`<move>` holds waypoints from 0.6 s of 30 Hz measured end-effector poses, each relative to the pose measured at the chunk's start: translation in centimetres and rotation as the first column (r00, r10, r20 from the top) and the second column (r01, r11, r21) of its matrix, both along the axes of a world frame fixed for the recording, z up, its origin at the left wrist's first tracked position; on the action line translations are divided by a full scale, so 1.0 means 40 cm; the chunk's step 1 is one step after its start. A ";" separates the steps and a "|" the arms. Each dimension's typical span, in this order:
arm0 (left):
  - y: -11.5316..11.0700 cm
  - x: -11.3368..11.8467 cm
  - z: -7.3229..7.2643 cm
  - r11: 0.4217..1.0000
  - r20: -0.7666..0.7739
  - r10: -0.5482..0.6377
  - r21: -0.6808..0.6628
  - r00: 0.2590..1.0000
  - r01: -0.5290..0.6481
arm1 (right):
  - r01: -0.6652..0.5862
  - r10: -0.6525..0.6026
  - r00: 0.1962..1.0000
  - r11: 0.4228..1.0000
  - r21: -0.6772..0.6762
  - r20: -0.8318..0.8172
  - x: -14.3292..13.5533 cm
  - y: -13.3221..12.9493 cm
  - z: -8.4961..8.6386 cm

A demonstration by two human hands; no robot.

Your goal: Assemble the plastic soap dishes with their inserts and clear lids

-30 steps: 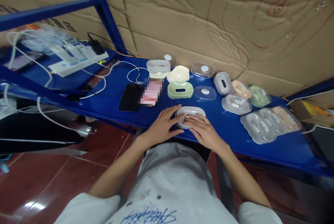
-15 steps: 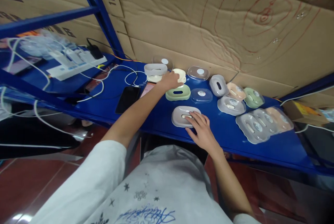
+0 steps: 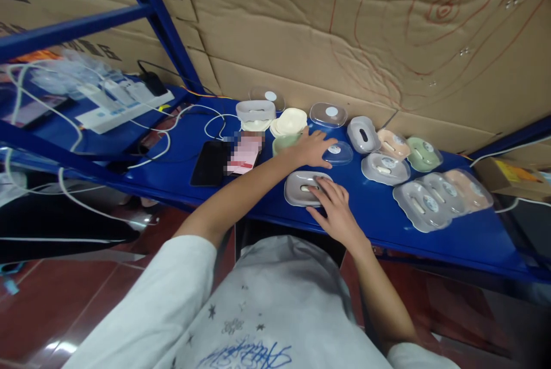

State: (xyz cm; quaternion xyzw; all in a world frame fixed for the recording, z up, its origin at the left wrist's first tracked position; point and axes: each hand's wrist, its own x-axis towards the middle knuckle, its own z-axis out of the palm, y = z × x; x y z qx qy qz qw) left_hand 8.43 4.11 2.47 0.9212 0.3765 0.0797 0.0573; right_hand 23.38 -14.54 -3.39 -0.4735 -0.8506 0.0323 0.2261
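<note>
A grey soap box (image 3: pixel 297 194) with an oval slot and a small white piece in it lies near the table's front edge. My right hand (image 3: pixel 338 208) grips its right end, thumb at the near side and fingers over the top. Fingers spread and holding nothing, my left hand (image 3: pixel 314 148) is over the table, its fingertips by a clear lid (image 3: pixel 342 154) with a round sticker. Under its wrist a green soap box part (image 3: pixel 282 142) is partly hidden. Cream trays (image 3: pixel 290 122) lie behind, beside a grey box part (image 3: pixel 256 111) stacked on a cream piece.
Another clear lid (image 3: pixel 328 115) lies by the cardboard wall (image 3: pixel 279 42). To the right are a grey part (image 3: pixel 363 135) and several lidded boxes in grey, peach and green (image 3: pixel 424 154). Two phones (image 3: pixel 209 163), white cables and a power strip (image 3: pixel 124 108) occupy the left.
My left hand has moved right and nearer, from the cream trays to the clear lid, and its fingers have spread. My right hand stays at the grey soap box.
</note>
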 end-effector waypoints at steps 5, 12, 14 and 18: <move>-0.009 0.014 0.007 1.000 0.052 -0.009 0.012 0.999 0.008 | 0.125 -0.116 0.985 0.990 0.069 -0.125 0.009 -0.005 -0.012; -0.246 -0.255 -0.043 0.994 0.483 -0.024 -0.080 0.875 0.072 | 0.190 -0.141 0.941 0.972 0.135 -0.308 0.027 0.000 -0.013; -0.307 -0.295 -0.082 0.992 0.525 0.001 -0.111 0.851 0.067 | 0.150 -0.112 0.949 0.983 0.107 -0.295 0.029 0.004 -0.013; -0.351 -0.298 -0.135 0.984 0.567 0.052 -0.169 0.822 0.054 | 0.065 -0.072 0.965 0.997 -0.036 -0.251 0.028 0.007 -0.012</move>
